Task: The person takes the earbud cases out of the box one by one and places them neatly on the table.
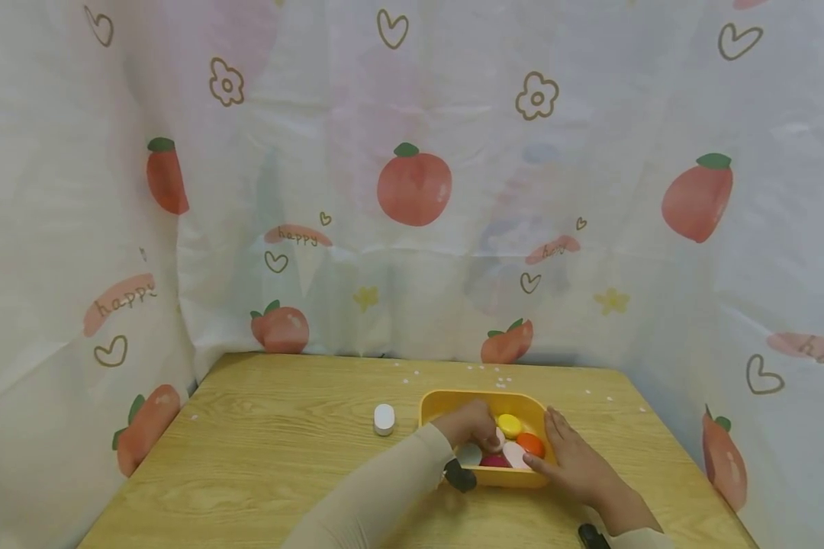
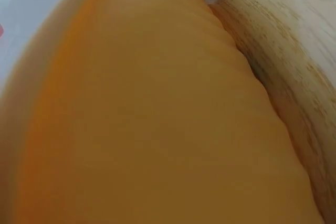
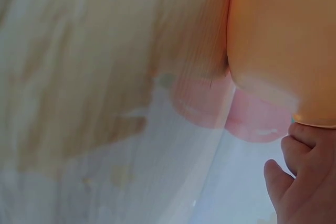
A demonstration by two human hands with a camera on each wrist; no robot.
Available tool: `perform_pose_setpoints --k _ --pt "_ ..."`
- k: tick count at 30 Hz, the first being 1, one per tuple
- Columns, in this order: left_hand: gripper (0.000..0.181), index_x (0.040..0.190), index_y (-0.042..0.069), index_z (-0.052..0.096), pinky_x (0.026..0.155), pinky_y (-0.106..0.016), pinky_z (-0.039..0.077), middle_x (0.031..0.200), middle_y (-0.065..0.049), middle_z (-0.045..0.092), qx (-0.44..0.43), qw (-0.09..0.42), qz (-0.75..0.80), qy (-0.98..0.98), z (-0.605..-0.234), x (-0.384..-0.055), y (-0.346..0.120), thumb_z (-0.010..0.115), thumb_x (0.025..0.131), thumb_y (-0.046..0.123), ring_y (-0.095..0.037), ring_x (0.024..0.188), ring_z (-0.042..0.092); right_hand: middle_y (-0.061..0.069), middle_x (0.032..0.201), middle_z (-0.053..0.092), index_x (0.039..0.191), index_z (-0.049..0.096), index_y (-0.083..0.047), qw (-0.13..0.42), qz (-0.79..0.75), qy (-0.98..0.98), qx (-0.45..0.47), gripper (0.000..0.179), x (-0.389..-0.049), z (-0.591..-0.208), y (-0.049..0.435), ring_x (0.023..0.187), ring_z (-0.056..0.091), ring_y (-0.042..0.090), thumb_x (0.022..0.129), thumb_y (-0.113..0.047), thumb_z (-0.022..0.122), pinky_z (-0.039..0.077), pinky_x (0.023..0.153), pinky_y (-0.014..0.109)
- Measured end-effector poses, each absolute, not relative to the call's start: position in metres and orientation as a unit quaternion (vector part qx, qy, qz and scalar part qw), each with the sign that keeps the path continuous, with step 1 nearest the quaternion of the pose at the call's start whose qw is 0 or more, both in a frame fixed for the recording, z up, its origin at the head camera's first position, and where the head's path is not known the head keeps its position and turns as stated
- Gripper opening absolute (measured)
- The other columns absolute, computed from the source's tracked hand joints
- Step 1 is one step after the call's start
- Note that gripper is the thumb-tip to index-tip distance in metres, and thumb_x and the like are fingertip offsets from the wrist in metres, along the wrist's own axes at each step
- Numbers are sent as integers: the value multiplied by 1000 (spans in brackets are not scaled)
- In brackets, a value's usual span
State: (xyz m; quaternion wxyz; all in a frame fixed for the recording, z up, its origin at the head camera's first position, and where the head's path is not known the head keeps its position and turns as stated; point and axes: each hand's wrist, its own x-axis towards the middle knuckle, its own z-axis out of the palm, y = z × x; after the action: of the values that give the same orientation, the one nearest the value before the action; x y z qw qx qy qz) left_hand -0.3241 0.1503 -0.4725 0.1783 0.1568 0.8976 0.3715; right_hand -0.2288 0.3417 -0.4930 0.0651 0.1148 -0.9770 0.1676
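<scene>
A yellow plastic box stands on the table and holds several smooth rounded pieces. Inside it, my left hand reaches down with bent fingers, pinching a pale pink round piece. Around that are a yellow piece, an orange one, a light pink one, a dark red one and a grey one. My right hand rests on the box's right side, fingers extended along the rim and thumb over the front corner. The box's wall fills the left wrist view.
A white oval piece stands on the wooden table left of the box. Small white specks are scattered toward the back edge. A patterned curtain encloses the back and both sides.
</scene>
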Motion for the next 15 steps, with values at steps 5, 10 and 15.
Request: perform_pose_setpoints --k 5,10,15 --pt "20 64 2 62 46 -24 35 58 -2 47 173 165 362 901 -472 -324 146 80 72 0 -15 53 42 31 154 16 146 21 16 61 168 -977 113 95 -230 -496 343 139 20 48 95 -58 52 24 109 62" --pt "13 70 0 67 48 -24 37 61 -2 49 189 158 365 898 -469 -323 138 79 73 3 -16 55 44 32 154 17 145 22 17 63 166 -978 114 98 -231 -497 343 138 21 48 94 -61 51 24 108 63" --pt "6 76 2 69 52 -25 46 62 -3 54 203 177 401 876 -460 -321 128 75 76 3 -19 55 50 32 154 15 146 20 16 55 165 -979 110 98 -232 -496 344 139 20 49 94 -61 50 23 108 63"
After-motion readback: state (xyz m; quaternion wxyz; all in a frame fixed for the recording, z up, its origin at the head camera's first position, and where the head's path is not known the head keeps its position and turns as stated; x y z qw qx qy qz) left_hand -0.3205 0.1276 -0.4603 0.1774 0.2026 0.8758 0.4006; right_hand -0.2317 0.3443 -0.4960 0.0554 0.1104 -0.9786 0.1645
